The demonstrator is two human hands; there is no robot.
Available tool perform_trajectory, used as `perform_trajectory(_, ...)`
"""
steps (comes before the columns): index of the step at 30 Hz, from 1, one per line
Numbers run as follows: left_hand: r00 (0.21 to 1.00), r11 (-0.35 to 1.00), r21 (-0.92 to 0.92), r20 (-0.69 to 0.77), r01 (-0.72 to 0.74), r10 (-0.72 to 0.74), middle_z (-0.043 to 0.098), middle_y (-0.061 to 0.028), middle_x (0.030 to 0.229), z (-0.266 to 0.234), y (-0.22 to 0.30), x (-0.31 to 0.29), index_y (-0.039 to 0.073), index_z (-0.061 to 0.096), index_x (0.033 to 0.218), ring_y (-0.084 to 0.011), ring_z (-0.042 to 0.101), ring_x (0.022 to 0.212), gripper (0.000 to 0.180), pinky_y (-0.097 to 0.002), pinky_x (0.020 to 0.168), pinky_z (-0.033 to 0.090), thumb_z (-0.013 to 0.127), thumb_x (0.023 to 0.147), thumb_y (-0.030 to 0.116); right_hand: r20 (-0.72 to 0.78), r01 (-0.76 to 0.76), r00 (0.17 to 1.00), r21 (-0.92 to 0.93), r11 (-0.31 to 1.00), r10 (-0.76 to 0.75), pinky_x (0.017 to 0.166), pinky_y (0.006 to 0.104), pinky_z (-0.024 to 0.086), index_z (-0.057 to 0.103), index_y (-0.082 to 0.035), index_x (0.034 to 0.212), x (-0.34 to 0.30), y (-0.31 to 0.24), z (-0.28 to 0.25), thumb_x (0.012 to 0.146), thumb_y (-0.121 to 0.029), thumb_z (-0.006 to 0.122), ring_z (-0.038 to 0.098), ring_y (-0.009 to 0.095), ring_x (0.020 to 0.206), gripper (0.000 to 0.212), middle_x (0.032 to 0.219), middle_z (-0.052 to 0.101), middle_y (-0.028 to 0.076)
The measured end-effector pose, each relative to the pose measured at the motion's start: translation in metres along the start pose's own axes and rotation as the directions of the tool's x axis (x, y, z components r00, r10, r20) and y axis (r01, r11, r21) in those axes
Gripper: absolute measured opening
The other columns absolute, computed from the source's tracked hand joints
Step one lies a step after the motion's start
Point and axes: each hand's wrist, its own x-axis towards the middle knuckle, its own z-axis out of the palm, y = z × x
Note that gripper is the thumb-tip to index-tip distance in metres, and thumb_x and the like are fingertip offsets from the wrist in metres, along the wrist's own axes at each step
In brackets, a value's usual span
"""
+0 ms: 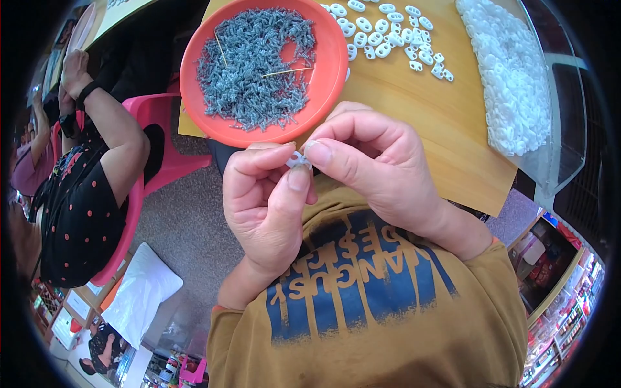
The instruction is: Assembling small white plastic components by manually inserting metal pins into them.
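Note:
Just past the chest, my left hand (262,207) pinches a small white plastic piece (297,159) between thumb and fingers. My right hand (381,161) is closed in a pinch against the piece's right side; its fingertips hide whatever is between them. Right beyond both hands stands a round orange-red plate (333,97). It is heaped with small grey-blue coil-like plastic bits (259,71), and two thin yellowish sticks (288,72) lie on them. Loose white oval pieces with two holes (383,50) are scattered on the table behind the right hand.
A clear tray (540,139) piled with whitish plastic pieces (511,77) stands at the right of the yellow-brown table (446,123). To the left, a person in a dotted dark garment (81,220) sits on a pink chair (155,107). A white sack (143,291) lies below.

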Motion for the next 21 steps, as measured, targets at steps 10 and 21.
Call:
perform_trajectory(10,0.989,0.998,0.071,0.146,0.002,-0.012,0.052,-0.0075,0.091,-0.006,-0.004,0.000,0.000,0.050,0.101,-0.0071,0.053,0.066,0.019,-0.0176,0.059,0.045,0.052,0.083,-0.006,0.098,-0.012,0.995,-0.036,0.999,0.016,0.057,0.0191,0.046,0.059,0.003,0.082,0.000,-0.008,-0.008,0.083,-0.006,0.058,0.058,0.008,0.065,0.009,0.076,0.058,0.004)
perform_trajectory(21,0.996,0.995,-0.091,0.081,0.046,-0.039,0.053,-0.0083,0.090,-0.002,-0.004,-0.002,-0.001,0.049,0.101,-0.0089,0.053,0.062,0.020,-0.0187,0.056,0.045,0.054,0.081,-0.004,0.119,0.077,0.991,-0.104,0.992,-0.064,0.068,0.0206,0.046,0.060,0.003,0.095,-0.006,-0.012,-0.014,0.086,-0.008,0.055,0.057,0.007,0.076,0.015,0.094,0.059,0.005)
